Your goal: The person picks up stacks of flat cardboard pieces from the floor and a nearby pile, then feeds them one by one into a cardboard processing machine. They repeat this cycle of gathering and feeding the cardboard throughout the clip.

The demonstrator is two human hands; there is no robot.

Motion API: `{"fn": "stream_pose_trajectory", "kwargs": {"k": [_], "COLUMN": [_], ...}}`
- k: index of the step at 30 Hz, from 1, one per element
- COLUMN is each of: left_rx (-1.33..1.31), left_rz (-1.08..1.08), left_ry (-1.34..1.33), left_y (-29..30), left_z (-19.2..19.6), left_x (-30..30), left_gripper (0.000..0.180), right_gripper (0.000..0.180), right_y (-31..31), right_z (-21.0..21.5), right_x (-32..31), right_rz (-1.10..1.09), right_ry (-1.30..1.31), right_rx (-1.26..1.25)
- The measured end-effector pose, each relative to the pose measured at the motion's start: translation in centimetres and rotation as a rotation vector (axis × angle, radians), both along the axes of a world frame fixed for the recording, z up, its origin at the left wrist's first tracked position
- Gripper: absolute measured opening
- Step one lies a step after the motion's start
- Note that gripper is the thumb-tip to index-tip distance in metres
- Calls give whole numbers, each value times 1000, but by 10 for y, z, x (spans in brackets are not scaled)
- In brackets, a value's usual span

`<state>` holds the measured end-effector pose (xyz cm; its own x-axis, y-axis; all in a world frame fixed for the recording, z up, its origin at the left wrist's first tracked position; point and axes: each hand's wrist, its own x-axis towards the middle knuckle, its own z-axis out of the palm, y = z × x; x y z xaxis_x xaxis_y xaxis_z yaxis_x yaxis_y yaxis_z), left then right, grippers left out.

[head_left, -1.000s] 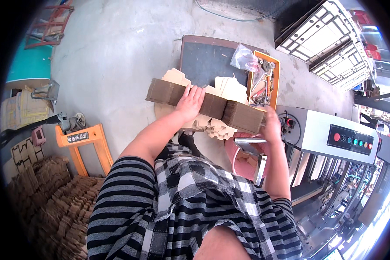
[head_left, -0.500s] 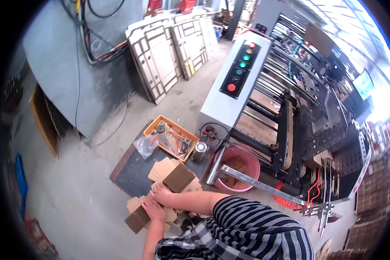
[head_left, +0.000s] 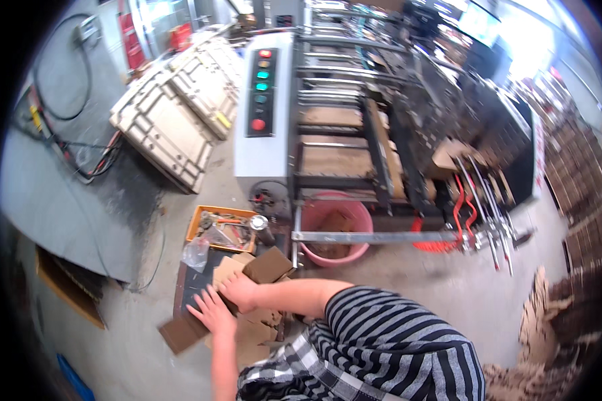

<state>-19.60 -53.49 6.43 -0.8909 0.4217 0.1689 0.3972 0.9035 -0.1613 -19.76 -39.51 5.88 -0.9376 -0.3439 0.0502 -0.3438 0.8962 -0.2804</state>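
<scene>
Since half a second ago the view has swung further toward the machine, and the long brown stack of flat cardboard pieces (head_left: 237,294) now lies lower left; the left hand (head_left: 214,311) presses flat on it, the right hand (head_left: 239,291) clamps it from above, close together; judging by this, even pressure keeps the pieces aligned; a pink plastic bucket (head_left: 334,230) and an orange tool tray (head_left: 224,227) stand beyond.

Cardboard workshop — machine (head_left: 381,134), box stacks (head_left: 582,200)
</scene>
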Motion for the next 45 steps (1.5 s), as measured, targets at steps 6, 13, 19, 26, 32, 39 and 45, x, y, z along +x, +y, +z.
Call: {"fn": "stream_pose_trajectory", "kwargs": {"k": [6,13,19,26,32,39,45], "left_rx": [480,678,878,723,451,426,487], "left_rz": [-833,-1484,-1244,-1039,-1170,-943,-912], "left_ry": [-219,-556,-967,-1213,-1180,-1322,-1409], "left_y": [118,170,206,337,455,496,513], "left_z": [191,213,181,133,127,84,51], "left_x": [64,97,80,104,134,134,124], "left_gripper": [93,76,81,77,70,70,71], "right_gripper": [72,54,51,59,50,40,41], "right_y": [117,241,360,567,696,780,783], "right_z": [33,121,177,211,231,184,159], "right_x": [63,234,365,465,433,367,344], "right_rz": [-504,-770,-973,-1009,-919,-912,-942], "right_ry": [95,306,1027,1352,1285,1149,1063], "right_rx": [-913,-1925,-1984,-1850,-1942,-2119,-2223]}}
